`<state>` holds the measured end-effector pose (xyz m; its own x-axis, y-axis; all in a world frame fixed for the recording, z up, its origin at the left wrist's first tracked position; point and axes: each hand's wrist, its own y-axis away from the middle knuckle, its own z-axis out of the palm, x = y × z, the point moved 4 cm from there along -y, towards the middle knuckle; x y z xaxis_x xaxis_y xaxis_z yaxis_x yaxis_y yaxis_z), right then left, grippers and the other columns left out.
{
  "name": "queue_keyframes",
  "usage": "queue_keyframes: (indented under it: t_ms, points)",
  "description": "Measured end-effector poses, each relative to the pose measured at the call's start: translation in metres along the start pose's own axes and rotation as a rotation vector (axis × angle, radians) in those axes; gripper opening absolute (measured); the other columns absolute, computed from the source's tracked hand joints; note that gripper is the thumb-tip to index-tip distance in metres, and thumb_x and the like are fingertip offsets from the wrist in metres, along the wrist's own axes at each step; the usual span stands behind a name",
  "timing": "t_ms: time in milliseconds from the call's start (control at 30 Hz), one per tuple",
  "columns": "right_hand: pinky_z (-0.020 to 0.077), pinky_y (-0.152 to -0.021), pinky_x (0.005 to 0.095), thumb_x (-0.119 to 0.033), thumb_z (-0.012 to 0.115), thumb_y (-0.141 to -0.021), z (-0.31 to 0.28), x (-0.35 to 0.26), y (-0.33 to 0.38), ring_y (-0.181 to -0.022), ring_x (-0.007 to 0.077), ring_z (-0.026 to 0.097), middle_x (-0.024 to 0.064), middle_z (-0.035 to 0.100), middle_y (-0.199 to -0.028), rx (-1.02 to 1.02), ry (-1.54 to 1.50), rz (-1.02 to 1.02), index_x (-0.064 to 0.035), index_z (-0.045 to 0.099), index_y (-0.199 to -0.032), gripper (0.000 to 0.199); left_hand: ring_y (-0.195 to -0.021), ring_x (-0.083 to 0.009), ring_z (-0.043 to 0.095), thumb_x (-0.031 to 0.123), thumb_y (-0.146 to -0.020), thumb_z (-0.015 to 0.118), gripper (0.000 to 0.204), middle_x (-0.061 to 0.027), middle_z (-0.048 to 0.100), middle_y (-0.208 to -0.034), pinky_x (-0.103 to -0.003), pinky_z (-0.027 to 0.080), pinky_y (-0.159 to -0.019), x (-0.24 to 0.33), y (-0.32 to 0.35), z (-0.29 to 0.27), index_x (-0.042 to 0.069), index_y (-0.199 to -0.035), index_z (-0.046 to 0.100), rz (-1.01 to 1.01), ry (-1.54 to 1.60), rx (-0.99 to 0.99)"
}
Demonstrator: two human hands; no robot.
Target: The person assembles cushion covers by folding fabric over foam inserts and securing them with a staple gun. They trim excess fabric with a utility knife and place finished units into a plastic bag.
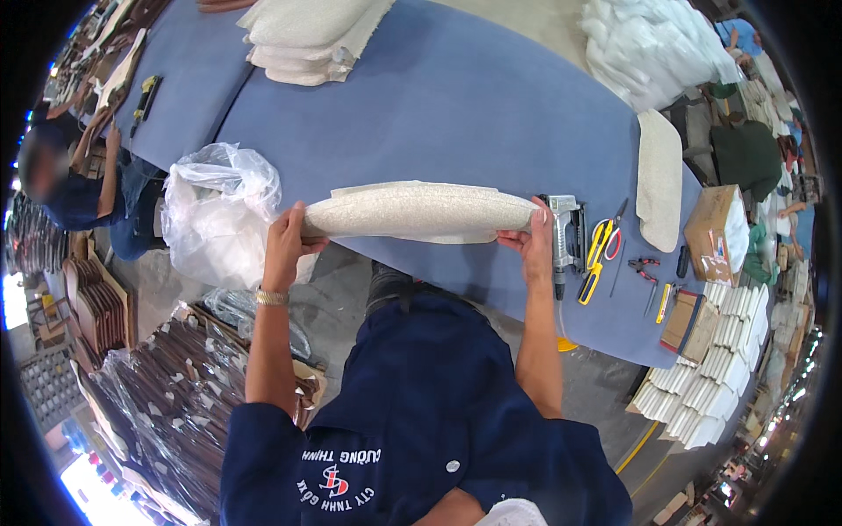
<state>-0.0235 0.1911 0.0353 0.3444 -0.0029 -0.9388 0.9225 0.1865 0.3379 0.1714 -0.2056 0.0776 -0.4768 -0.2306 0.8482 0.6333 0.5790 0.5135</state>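
Note:
A long, curved padded piece covered in cream textured fabric (403, 210) spans the space between my hands at the near edge of the blue-topped table (421, 105). My left hand (288, 238) is closed on its left end, thumb on top. My right hand (531, 240) grips the right end, with fingers underneath. Loose fabric edging shows along the piece's far and near sides. Just right of my right hand lies a pneumatic staple gun (570, 232) with a hose. Scissors (605, 241) and a yellow utility knife (590, 283) lie beyond it.
Red-handled pliers (645, 269), a cut fabric piece (660, 180) and a cardboard box (712, 235) sit at the right. A fabric stack (311, 39) lies at the far side. A plastic bag (219, 210) stands left, near a co-worker (88, 193). Wrapped brown panels (167, 403) fill the lower left.

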Motion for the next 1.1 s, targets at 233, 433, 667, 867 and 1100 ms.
queue_keyframes:
  t_ms: [233, 433, 667, 867, 1100]
  points:
    - [0.0582, -0.08, 0.0378, -0.064, 0.054, -0.1, -0.02, -0.01, -0.033, -0.087, 0.0235, 0.071, 0.0184, 0.066, -0.118, -0.012, 0.467, -0.187, -0.0015, 0.053, -0.14, 0.074, -0.11, -0.0386, 0.069, 0.068, -0.086, 0.069, 0.081, -0.0174, 0.067, -0.135, -0.046, 0.055, -0.091, 0.061, 0.028, 0.043, 0.006, -0.138, 0.062, 1.013, -1.569, 0.296]
    - [0.0513, -0.102, 0.0425, -0.043, 0.091, -0.07, 0.008, -0.05, -0.021, -0.123, 0.0356, 0.06, 0.0145, 0.06, -0.139, -0.018, 0.705, -0.762, -0.0061, 0.06, -0.135, 0.081, -0.085, -0.0344, 0.073, 0.071, -0.072, 0.077, 0.074, -0.0128, 0.073, -0.093, -0.047, 0.057, -0.071, 0.077, 0.0, 0.149, 0.005, -0.104, 0.065, 0.835, -1.28, -0.257]
    - [0.0536, -0.068, 0.0387, -0.04, 0.095, -0.065, -0.001, -0.025, -0.048, -0.078, 0.0278, 0.068, 0.009, 0.069, -0.087, 0.105, 0.478, -0.669, -0.0052, 0.07, -0.09, 0.049, -0.073, -0.0383, 0.072, 0.072, -0.077, 0.074, 0.071, -0.0153, 0.072, -0.078, -0.049, 0.056, -0.064, 0.093, 0.0, 0.301, 0.006, -0.105, 0.067, 0.958, -1.421, -0.601]
    - [0.0468, -0.057, 0.0447, -0.05, 0.075, -0.085, 0.025, -0.038, -0.082, -0.061, 0.0373, 0.059, 0.0154, 0.063, -0.069, 0.177, 0.529, -0.351, -0.0048, 0.064, -0.069, 0.049, -0.067, -0.0383, 0.071, 0.074, -0.079, 0.071, 0.072, -0.0168, 0.07, -0.07, -0.048, 0.056, -0.059, 0.095, -0.017, 0.308, 0.005, -0.097, 0.065, 0.799, -1.484, -0.514]
    - [0.0463, -0.055, 0.0348, -0.049, 0.062, -0.098, 0.015, -0.02, -0.123, -0.055, 0.0223, 0.06, 0.0099, 0.063, -0.061, -0.062, 0.228, 0.15, -0.0037, 0.064, -0.066, 0.056, -0.069, -0.0374, 0.073, 0.072, -0.083, 0.069, 0.071, -0.017, 0.072, -0.076, -0.048, 0.056, -0.059, 0.088, -0.004, 0.304, 0.005, -0.106, 0.068, 0.735, -1.496, -0.42]
